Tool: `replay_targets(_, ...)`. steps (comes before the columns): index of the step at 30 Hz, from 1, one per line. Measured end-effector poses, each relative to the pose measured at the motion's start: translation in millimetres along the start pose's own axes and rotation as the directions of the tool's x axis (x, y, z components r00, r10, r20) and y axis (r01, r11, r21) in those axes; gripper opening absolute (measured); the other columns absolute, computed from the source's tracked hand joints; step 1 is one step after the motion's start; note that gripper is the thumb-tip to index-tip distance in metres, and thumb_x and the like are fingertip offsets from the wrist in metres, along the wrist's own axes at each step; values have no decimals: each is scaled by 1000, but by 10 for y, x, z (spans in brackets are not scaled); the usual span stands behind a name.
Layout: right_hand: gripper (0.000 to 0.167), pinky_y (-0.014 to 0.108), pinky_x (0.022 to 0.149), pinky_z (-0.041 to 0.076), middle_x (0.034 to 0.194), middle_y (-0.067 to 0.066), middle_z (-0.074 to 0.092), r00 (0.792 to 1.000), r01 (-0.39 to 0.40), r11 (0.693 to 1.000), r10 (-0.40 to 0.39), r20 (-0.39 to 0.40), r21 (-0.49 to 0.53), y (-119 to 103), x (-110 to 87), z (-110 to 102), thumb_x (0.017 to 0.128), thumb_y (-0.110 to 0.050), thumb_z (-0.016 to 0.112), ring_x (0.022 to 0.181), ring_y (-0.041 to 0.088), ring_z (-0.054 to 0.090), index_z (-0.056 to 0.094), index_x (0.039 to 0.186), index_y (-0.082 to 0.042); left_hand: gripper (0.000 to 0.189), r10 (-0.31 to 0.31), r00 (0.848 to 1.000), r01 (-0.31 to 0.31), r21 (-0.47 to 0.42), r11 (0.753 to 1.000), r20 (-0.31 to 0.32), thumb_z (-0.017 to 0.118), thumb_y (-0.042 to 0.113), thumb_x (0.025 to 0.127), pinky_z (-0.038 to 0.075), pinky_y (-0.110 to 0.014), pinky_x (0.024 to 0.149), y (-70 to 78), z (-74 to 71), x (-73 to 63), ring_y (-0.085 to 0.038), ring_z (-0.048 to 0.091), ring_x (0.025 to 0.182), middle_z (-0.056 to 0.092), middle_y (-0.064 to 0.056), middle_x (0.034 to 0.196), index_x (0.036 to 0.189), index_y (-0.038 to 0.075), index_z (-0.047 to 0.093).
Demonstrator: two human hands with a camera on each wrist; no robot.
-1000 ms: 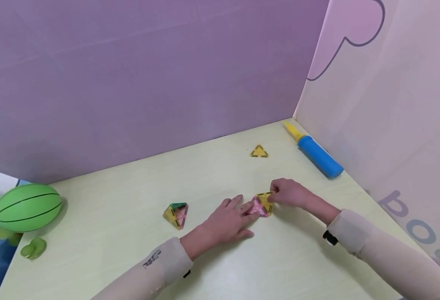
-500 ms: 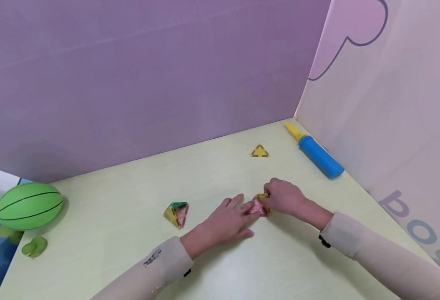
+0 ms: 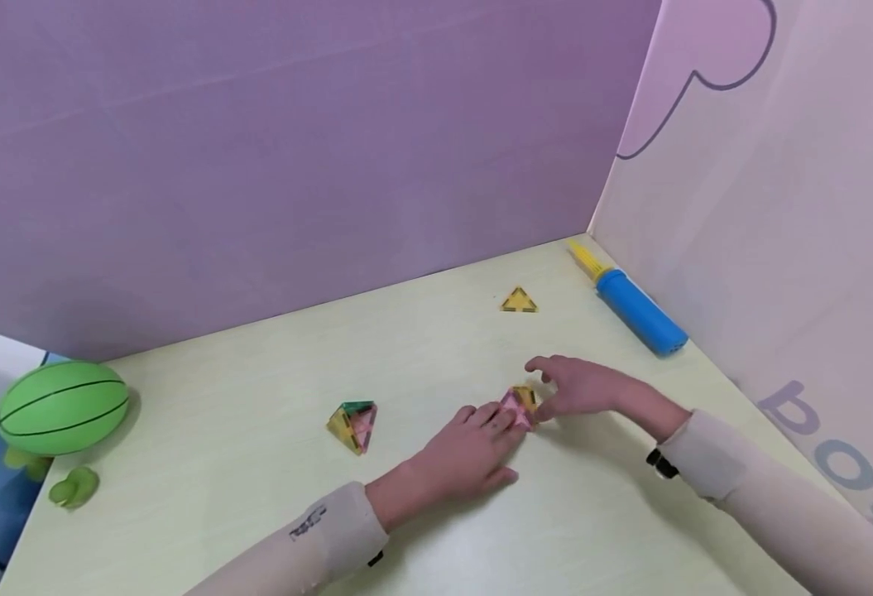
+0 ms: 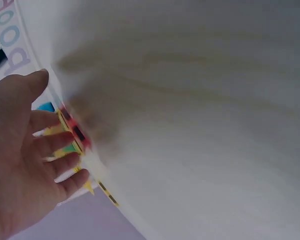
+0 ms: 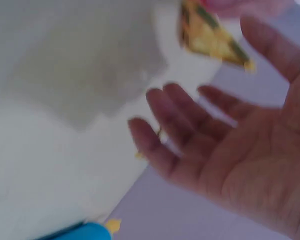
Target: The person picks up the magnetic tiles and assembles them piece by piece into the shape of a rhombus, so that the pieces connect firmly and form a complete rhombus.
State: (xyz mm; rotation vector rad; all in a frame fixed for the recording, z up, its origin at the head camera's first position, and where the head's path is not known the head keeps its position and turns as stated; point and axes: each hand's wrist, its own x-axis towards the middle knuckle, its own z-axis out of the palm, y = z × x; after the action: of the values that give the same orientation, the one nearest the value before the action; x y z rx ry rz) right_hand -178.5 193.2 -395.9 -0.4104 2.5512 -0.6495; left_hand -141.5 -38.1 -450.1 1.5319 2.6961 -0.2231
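Observation:
A small pyramid of pink and yellow triangular magnetic tiles stands on the table between my hands. My left hand lies palm down with straight fingers against its pink side, covering part of it. Through those fingers in the left wrist view, a red-edged tile shows, with yellow and green behind. On the pyramid's other side is my right hand, its fingers loosely bent and holding nothing. A yellow tile face of the pyramid appears above the right fingers in the right wrist view.
A second tile pyramid in yellow, green and pink stands to the left. Behind lies a single yellow triangle tile. A blue hand pump rests by the right wall. At far left are a green ball and a small green object.
My right hand first closed in over the yellow tile, then let go and drew back right with its fingers spread. My left hand shifted slightly right against the pyramid.

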Motion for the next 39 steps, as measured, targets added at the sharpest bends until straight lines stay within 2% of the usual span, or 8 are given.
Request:
replay_targets(5, 63, 61, 106, 44, 142, 20, 54, 981, 192, 977, -188, 45, -95, 137, 115, -62, 85, -3, 67, 128, 40, 51, 51, 145, -10, 68, -14, 999, 13, 40, 999, 36, 40, 59, 102, 40, -43, 113, 30, -34, 10, -25, 38, 146, 37, -6, 161, 155, 16, 39)
replay_targets(8, 59, 61, 109, 41, 143, 18, 55, 955, 296, 940, -292, 49, -167, 209, 181, -30, 84, 8, 59, 130, 41, 49, 59, 140, -12, 68, -12, 998, 12, 2, 1000, 69, 39, 59, 103, 37, -45, 117, 0, -44, 28, -24, 34, 150, 34, -6, 163, 156, 16, 37)
replay_targets(11, 55, 63, 108, 40, 142, 21, 55, 937, 348, 917, -345, 53, -195, 270, 201, -11, 84, 11, 56, 130, 44, 49, 64, 133, -13, 67, -8, 995, 12, -41, 999, 102, 37, 58, 103, 32, -47, 121, -44, -44, 54, -23, 28, 153, 31, -4, 165, 156, 17, 36)
replay_targets(15, 51, 63, 108, 40, 141, 22, 56, 939, 341, 919, -342, 33, -197, 322, 181, 9, 83, 10, 60, 130, 44, 49, 66, 129, -11, 67, -34, 993, 41, -52, 998, 117, 38, 58, 104, 29, -49, 122, -108, -44, 66, -23, 25, 154, 30, -1, 165, 156, 16, 37)
replay_targets(19, 47, 61, 107, 42, 140, 20, 57, 944, 324, 928, -329, 6, -183, 336, 146, 37, 83, 5, 66, 128, 42, 49, 67, 128, -11, 66, -57, 994, 62, -49, 997, 95, 40, 57, 103, 29, -50, 122, -149, -29, 69, -24, 26, 154, 33, 0, 164, 155, 16, 38)
replay_targets(27, 30, 50, 98, 47, 120, 5, 67, 941, 318, 930, -334, -58, -184, 307, 217, 75, 85, -5, 69, 113, 28, 54, 74, 113, -15, 65, -42, 997, 46, -54, 998, 68, 41, 55, 104, 33, -49, 120, -166, 1, 91, -24, 28, 153, 33, -1, 164, 156, 16, 36)
replay_targets(33, 24, 48, 97, 47, 115, 1, 68, 951, 294, 940, -306, -47, -170, 284, 266, 81, 84, -8, 70, 110, 25, 54, 75, 106, -18, 66, -28, 996, 34, -73, 997, 79, 41, 55, 104, 34, -47, 120, -193, 2, 62, -23, 23, 155, 28, 0, 166, 158, 18, 32)
replay_targets(39, 20, 43, 92, 47, 107, -3, 67, 949, 296, 938, -311, -56, -180, 289, 247, 95, 83, -7, 70, 104, 22, 54, 75, 99, -19, 65, -5, 995, 13, -91, 996, 95, 41, 54, 104, 32, -47, 121, -186, -14, 13, -22, 22, 155, 27, -1, 166, 158, 18, 32)
